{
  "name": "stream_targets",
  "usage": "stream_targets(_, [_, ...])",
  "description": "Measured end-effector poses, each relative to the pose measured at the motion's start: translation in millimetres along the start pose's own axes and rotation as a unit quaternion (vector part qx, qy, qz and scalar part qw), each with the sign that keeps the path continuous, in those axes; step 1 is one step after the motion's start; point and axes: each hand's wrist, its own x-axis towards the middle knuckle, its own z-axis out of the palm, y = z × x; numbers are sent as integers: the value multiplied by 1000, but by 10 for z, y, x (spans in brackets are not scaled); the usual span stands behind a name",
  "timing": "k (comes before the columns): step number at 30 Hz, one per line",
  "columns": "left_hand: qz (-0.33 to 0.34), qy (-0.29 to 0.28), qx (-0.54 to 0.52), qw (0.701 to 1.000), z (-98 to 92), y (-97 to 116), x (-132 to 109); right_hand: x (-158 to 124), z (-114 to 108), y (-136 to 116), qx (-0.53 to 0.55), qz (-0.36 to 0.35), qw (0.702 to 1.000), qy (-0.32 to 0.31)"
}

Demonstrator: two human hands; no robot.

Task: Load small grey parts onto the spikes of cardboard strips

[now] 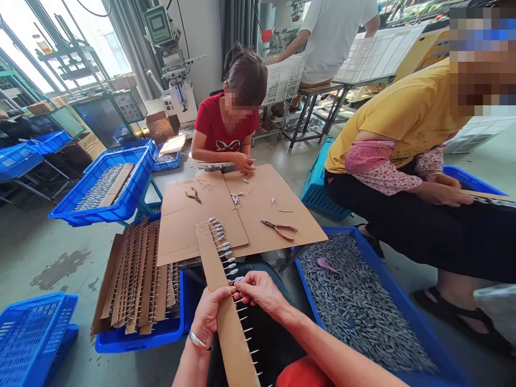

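A long cardboard strip with a row of wooden sticks along its right edge rests over my lap, its far end on the table. My left hand is closed around the strip near its middle. My right hand pinches a small grey spindle-shaped piece at the tip of one stick, close beside my left thumb. Farther up the strip, several sticks carry similar grey pieces. Nearer to me the sticks are bare.
Pliers and smaller pliers lie on the cardboard-covered table. A blue tray of grey pieces stands right; a blue crate of stick-lined strips stands left. A person in red and one in yellow work nearby.
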Motion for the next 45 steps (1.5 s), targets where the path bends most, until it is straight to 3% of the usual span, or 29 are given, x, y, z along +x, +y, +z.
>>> stream_targets(7, [8, -19, -7, 1000, -43, -24, 37, 10, 1, 13, -16, -10, 1000, -7])
stream_targets(16, [20, 20, 6, 1000, -100, -68, 67, 31, -73, 109, 32, -18, 999, -20])
stream_targets(22, [20, 32, 15, 999, -55, -56, 46, 13, -57, 27, 48, 4, 999, -20])
stream_targets(31, [9, 36, 18, 999, -61, -44, 39, 19, -1, 22, 18, 3, 999, -28])
stream_targets(35, [9, 50, 11, 999, -176, -105, 148, 145, -189, -137, -83, -11, 994, -72])
stream_targets(37, [8, 69, 14, 997, -252, -123, 233, 283, -431, -393, -231, -53, 971, -9])
stream_targets(38, [12, 78, 17, 997, -282, -121, 270, 369, -579, -555, -316, -83, 943, 55])
stream_targets(39, [14, 81, 20, 996, -302, -111, 297, 464, -735, -727, -425, -113, 887, 139])
stream_targets(41, [18, 81, 21, 996, -304, -69, 314, 681, -1029, -1053, -478, -117, 843, 215])
stream_targets(45, [17, 86, 1, 996, -205, 55, 236, 1134, -1366, -1415, -528, -78, 801, 270])
